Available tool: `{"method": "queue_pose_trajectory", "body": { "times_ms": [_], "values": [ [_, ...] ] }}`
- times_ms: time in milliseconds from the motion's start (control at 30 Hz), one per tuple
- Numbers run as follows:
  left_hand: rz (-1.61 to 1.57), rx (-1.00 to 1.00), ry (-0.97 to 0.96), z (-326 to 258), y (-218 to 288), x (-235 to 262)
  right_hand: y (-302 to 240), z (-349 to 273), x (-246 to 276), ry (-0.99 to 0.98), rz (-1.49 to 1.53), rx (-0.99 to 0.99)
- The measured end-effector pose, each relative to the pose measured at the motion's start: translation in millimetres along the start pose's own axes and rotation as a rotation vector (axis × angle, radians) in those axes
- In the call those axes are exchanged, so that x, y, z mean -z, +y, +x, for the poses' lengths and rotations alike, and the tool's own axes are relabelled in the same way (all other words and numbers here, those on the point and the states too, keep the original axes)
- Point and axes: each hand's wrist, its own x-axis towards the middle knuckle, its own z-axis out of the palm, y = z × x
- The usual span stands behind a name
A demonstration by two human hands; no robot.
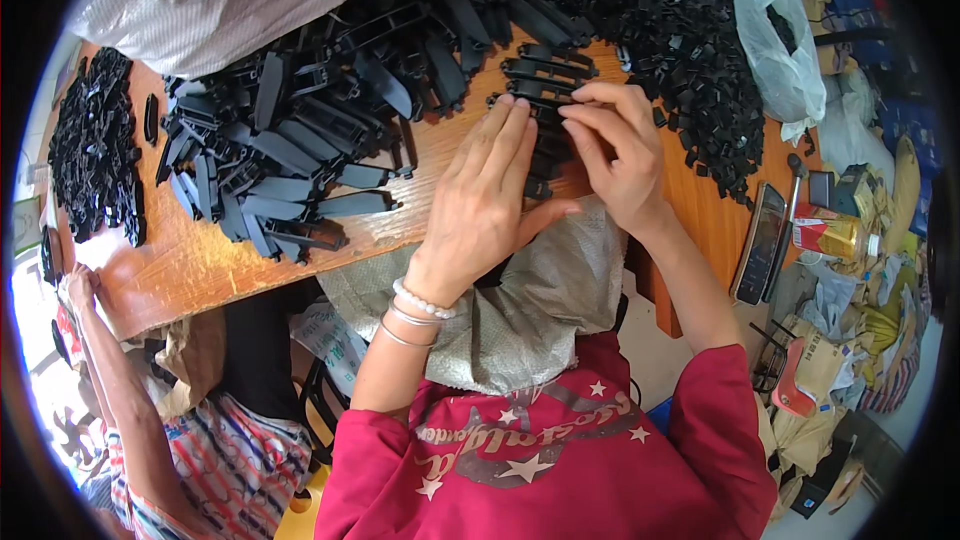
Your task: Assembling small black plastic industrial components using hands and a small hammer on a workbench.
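Row of slim black plastic bars (550, 68) on the brown wooden table (425, 198), at the worker's 12 o'clock, partly hidden by the hands. Left hand (478, 198): flat, fingers straight over the row's 9 o'clock side, thumb spread, nothing gripped. Right hand (628, 152): half curled at 3 o'clock, thumb and index close — can't tell from here if a part's pinched. Long black plastic shells (290, 145) piled at 9, small black plastic clips (700, 60) heaped at 2. I'd press lightly with the left, nudge with right fingertips only — shoving could skew the row.
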Motion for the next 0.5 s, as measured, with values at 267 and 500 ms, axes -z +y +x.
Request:
{"method": "queue_pose_trajectory", "body": {
  "times_ms": [267, 500],
  "values": [
    [0.048, 0.003, -0.027, -0.2, 1.6, -1.0, 55.8, 23.5, 48.3, 0.062, -0.303, -0.221],
    [0.058, 0.017, -0.039, -0.5, 2.2, -0.6, 62.2, 35.5, 52.4, -0.058, -0.504, -0.164]
  ]
}}
